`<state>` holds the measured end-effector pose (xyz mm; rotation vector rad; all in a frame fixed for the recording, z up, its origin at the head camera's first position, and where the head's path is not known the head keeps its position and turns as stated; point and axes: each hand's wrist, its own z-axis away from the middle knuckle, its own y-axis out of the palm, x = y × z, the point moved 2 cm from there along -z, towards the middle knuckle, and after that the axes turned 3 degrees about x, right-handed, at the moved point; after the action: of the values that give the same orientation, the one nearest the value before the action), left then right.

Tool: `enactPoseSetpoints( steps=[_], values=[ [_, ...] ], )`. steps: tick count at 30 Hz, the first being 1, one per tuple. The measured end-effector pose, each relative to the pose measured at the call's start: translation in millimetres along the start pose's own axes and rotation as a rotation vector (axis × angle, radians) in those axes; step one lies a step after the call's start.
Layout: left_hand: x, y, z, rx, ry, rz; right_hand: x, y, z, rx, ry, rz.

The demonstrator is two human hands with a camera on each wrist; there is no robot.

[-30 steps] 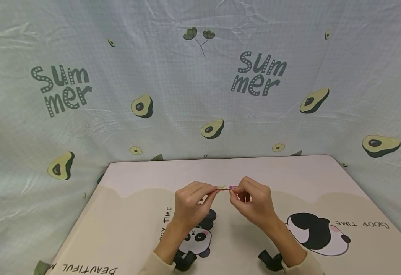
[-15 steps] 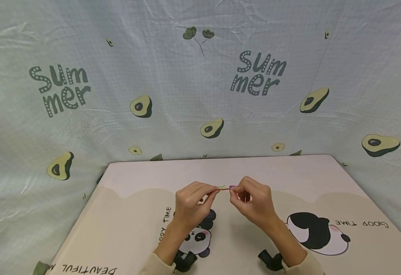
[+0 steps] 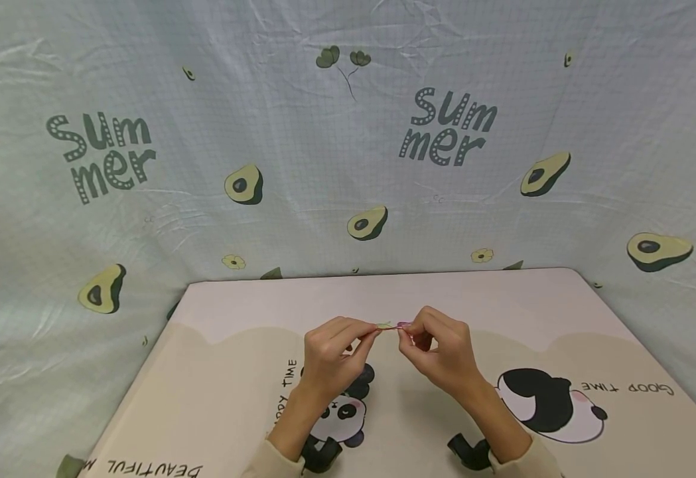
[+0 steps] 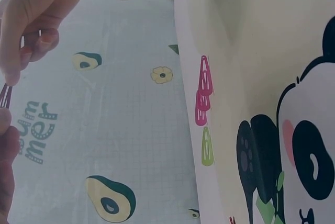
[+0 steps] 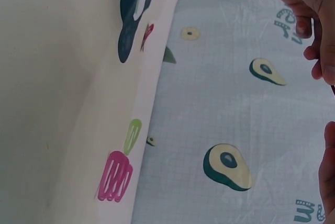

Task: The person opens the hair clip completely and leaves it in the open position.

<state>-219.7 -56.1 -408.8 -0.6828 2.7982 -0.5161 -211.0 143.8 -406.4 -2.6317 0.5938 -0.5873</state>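
Between my two hands is a dark red snap hair clip (image 4: 6, 96), held above the table. My left hand (image 3: 332, 348) pinches its left end between thumb and fingertips. At the other end, my right hand (image 3: 443, 345) pinches it the same way. In the right wrist view the clip is almost wholly out of frame. On the table beyond lie several magenta hair clips (image 5: 114, 177), overlapping. A green hair clip (image 4: 208, 146) lies beside them. Farther left rests a small red hair clip (image 5: 147, 36).
The table mat (image 3: 234, 385) carries printed pandas and lettering. A pale curtain (image 3: 300, 133) with avocado prints hangs behind the table's far edge and along its sides. Black bands (image 3: 470, 455) sit at both wrists, near the beige sleeves.
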Motion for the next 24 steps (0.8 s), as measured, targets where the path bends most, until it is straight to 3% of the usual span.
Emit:
enactPoseSetpoints(
  steps=[24],
  values=[
    [-1.0, 0.3, 1.0, -0.011, -0.012, 0.015, 0.4, 0.3, 0.6, 0.002, -0.011, -0.006]
  ],
)
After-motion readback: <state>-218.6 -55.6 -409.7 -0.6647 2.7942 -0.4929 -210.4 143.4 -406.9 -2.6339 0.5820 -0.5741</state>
